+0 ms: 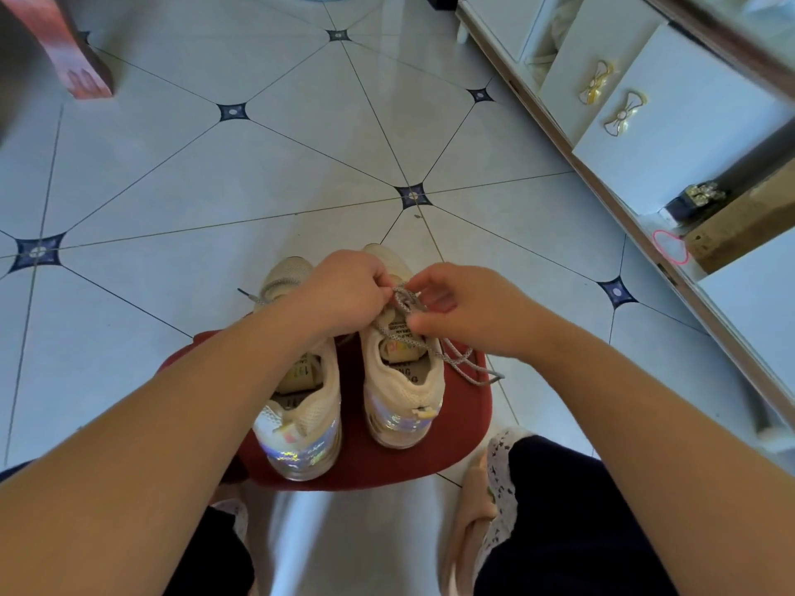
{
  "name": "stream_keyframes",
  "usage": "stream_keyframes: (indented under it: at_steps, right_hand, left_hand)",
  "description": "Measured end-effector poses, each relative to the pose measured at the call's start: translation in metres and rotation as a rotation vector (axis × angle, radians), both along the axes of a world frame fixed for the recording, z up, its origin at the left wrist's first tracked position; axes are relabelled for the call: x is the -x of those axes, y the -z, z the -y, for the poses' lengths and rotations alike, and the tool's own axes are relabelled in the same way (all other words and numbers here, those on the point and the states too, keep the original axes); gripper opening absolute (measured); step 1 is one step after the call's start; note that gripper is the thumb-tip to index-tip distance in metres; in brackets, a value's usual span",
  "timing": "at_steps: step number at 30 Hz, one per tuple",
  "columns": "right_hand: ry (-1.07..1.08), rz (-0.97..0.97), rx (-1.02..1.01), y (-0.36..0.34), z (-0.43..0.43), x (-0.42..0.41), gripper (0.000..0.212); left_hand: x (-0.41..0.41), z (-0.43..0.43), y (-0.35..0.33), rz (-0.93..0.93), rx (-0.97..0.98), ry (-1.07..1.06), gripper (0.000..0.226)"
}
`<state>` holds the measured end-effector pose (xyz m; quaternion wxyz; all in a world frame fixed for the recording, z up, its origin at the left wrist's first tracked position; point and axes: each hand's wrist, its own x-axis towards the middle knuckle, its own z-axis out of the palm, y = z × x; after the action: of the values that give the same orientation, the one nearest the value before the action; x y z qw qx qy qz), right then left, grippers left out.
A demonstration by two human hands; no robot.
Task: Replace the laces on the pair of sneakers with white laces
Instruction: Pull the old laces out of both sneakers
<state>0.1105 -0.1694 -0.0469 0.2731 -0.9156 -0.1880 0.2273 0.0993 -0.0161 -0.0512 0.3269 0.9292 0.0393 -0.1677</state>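
At the top eyelets of the right sneaker (404, 391), left hand (344, 290) has its fingers curled tight, pinching the grey speckled lace (403, 299); right hand (469, 311) pinches the same lace between thumb and fingertips from the other side. Lace tails trail off that shoe's right side onto the red stool (387, 464). Left sneaker (318, 402) sits just beside, both heels toward camera; stool stands on tiled floor (258, 174), white cabinet (671, 122) at right.

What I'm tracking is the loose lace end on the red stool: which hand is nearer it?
Right. The right hand sits just beyond the lace end, on the same side of the right sneaker; the left hand is on that sneaker's other side, farther off.
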Motion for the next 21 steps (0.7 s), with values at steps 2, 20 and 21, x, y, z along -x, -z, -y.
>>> stream_keyframes:
  at_steps: [2,20,21]
  right_hand:
    - [0.019,0.016,0.008,0.005,-0.005,0.000,0.028]
    - [0.506,-0.129,-0.281,0.005,-0.005,-0.005,0.013]
    - [0.558,-0.227,-0.378,0.005,-0.005,-0.004,0.012]
  left_hand:
    - [0.000,-0.002,-0.003,-0.011,-0.010,0.021,0.012]
    - [0.006,-0.005,0.001,0.161,0.042,-0.020,0.014]
    - [0.006,-0.006,0.000,0.121,0.134,-0.054,0.014]
